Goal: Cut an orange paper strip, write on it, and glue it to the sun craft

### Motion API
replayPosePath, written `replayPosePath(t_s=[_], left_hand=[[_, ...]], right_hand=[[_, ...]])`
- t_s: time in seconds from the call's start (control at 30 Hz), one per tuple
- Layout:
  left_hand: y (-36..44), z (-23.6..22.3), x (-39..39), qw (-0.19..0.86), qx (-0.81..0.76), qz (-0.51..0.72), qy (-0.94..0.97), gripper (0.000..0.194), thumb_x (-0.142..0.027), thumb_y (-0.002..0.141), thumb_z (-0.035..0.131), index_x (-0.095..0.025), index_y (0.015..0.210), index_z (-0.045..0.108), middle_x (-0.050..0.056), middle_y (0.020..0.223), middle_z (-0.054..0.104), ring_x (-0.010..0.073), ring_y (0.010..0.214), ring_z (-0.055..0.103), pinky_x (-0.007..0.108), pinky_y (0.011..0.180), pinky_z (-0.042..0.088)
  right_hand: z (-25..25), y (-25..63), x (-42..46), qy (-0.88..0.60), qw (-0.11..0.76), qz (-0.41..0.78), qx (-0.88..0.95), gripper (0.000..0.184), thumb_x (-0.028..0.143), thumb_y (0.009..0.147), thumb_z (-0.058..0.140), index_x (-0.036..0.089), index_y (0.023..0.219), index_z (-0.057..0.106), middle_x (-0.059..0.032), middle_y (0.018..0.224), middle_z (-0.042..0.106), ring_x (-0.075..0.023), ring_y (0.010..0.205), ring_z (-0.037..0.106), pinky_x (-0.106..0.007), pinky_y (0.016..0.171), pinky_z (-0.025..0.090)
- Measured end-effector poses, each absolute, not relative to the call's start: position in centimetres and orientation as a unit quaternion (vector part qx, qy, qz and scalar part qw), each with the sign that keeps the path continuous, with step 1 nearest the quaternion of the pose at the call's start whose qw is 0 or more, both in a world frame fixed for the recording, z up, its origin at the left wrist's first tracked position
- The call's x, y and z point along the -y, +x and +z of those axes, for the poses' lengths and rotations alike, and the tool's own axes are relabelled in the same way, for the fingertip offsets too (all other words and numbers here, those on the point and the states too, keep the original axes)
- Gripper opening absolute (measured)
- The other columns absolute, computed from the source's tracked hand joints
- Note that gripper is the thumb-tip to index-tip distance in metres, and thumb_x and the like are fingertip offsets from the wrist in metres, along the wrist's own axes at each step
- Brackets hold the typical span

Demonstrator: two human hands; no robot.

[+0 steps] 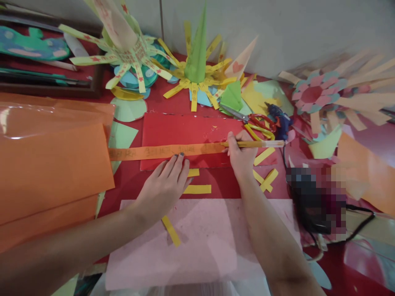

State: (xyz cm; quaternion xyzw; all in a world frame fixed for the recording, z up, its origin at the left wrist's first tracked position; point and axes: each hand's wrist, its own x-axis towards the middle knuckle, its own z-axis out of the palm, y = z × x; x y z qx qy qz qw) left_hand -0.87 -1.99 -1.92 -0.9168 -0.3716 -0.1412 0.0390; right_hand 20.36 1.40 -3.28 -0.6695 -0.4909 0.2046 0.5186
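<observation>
My left hand (166, 181) lies flat with its fingers stretched out, fingertips pressing a long orange paper strip (154, 152) against a red sheet (185, 127). My right hand (240, 154) is closed round a yellow pencil (256, 144), whose tip rests on the strip's right end. Faint writing runs along the strip. Several short yellow paper strips (197, 189) lie near both hands, on the red table and on a pink sheet (200, 242) under my forearms.
A stack of orange paper (52, 164) fills the left. Red-handled scissors (259, 121) and a blue glue gun (279, 119) lie right of the red sheet. Paper sun-shaped crafts (129, 53) (197, 70) stand at the back, a paper flower (314, 94) at the right.
</observation>
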Motion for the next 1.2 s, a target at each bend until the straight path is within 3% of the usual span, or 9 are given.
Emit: replayPosePath(t_s=[0.2,0.57,0.8,1.0,1.2], left_hand=[[-0.85,-1.81,1.95,0.044,0.373,-0.138,-0.916,0.033,-0.025,0.09,0.043,-0.009,0.113,0.06,0.016,0.113,0.064,0.0271,0.102,0.062,0.037,0.081,0.054],[-0.88,-1.87,1.93,0.053,0.367,-0.134,-0.919,0.033,-0.025,0.089,0.043,-0.01,0.114,0.06,0.016,0.113,0.064,0.0265,0.101,0.062,0.037,0.083,0.053],[-0.85,-1.74,1.81,0.046,0.366,-0.122,-0.921,0.034,-0.025,0.09,0.043,-0.009,0.115,0.059,0.016,0.113,0.064,0.027,0.102,0.061,0.038,0.084,0.051],[-0.91,-1.85,1.85,0.033,0.368,-0.122,-0.921,0.035,-0.026,0.09,0.042,-0.009,0.116,0.059,0.017,0.114,0.063,0.0274,0.102,0.061,0.039,0.084,0.051],[-0.87,-1.91,1.8,0.068,0.358,-0.127,-0.923,0.035,-0.027,0.09,0.043,-0.009,0.114,0.059,0.016,0.111,0.064,0.0268,0.1,0.061,0.037,0.083,0.051]], right_hand=[[-3.35,20.49,-1.31,-0.681,0.477,0.18,0.526,0.035,0.024,0.079,0.054,0.021,0.051,0.032,0.0091,0.041,0.032,-0.0059,0.038,0.042,-0.018,0.041,0.039],[-3.14,19.83,-1.13,-0.642,0.582,0.202,0.457,0.034,0.027,0.081,0.052,0.022,0.054,0.03,0.0089,0.047,0.029,-0.0058,0.037,0.038,-0.02,0.039,0.047],[-3.43,20.03,-1.28,-0.653,0.532,0.248,0.478,0.034,0.029,0.081,0.052,0.022,0.056,0.031,0.0095,0.047,0.028,-0.0049,0.036,0.039,-0.018,0.04,0.047],[-3.28,20.24,-1.19,-0.676,0.481,0.177,0.529,0.033,0.021,0.077,0.052,0.021,0.052,0.029,0.0086,0.046,0.026,-0.0051,0.041,0.039,-0.016,0.041,0.042],[-3.28,20.09,-1.33,-0.664,0.527,0.212,0.486,0.031,0.025,0.078,0.05,0.021,0.055,0.03,0.0089,0.049,0.026,-0.0047,0.038,0.041,-0.017,0.038,0.044]])
